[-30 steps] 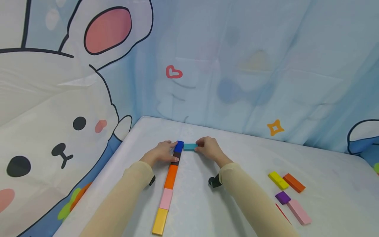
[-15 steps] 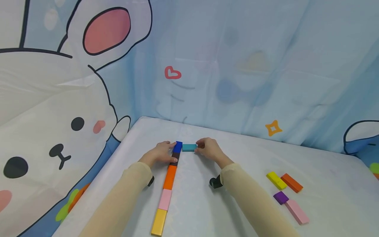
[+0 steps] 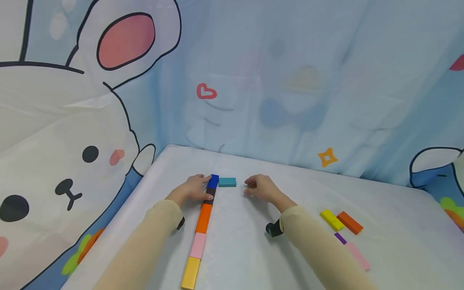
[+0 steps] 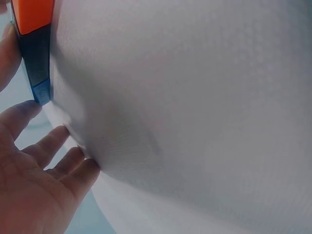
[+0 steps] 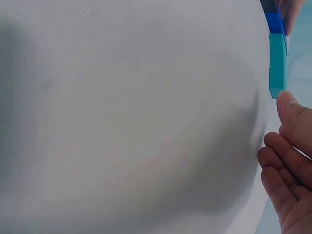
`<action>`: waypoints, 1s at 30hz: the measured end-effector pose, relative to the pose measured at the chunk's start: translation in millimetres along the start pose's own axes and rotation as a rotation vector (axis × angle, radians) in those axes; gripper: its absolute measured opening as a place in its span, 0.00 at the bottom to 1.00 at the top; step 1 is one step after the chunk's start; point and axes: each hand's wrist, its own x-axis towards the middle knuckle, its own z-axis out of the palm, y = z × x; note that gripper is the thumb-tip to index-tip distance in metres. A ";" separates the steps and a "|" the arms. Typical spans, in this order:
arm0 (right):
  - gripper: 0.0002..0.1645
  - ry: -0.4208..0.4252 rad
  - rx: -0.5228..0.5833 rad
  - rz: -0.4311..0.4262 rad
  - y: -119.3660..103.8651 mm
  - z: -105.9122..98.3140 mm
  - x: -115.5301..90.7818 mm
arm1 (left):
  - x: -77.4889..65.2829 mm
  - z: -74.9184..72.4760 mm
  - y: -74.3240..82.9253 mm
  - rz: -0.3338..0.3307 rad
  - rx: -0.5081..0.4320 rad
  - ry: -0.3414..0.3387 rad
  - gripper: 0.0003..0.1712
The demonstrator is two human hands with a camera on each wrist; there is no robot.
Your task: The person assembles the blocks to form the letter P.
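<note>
My left hand rests at a row of blocks, its index finger touching the blue block at the far end. Its thumb lies against the dark block; the other fingers extend loosely in the left wrist view. Nearer in that row come an orange block, a pink block and a gold block. A teal block lies crosswise, its left end against or very close to the blue one. Just right of it is my right hand, holding nothing, fingers loosely bent.
Beyond my right sleeve lie a yellow block, an orange-red block, a purple block and a pink block, the last two partly covered by the sleeve. A printed curtain hangs behind the white table.
My right hand has let go of the teal block and drawn back to the right. The left hand keeps its place at the blue and dark blocks. The head view has shifted slightly.
</note>
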 end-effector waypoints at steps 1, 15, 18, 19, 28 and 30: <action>0.23 -0.003 -0.005 0.000 1.6 -1.4 -2.5 | -0.7 0.0 0.3 -0.001 -0.001 -0.001 0.45; 0.23 -0.001 -0.067 -0.046 40.0 -30.2 -50.9 | 1.8 -0.8 -2.3 -0.010 -0.006 -0.012 0.45; 0.23 0.015 -0.076 -0.060 53.8 -38.7 -63.4 | -1.2 -1.2 -1.5 -0.014 0.004 -0.005 0.45; 0.23 0.023 -0.079 -0.064 58.7 -41.5 -67.6 | -1.9 -1.4 -1.1 -0.015 0.005 -0.003 0.45; 0.25 0.086 -0.101 -0.024 94.0 -64.2 -112.4 | -2.8 0.6 1.6 -0.022 -0.014 -0.002 0.45; 0.25 0.100 -0.102 -0.002 101.7 -68.5 -124.1 | -3.5 0.6 3.5 -0.019 -0.017 -0.004 0.45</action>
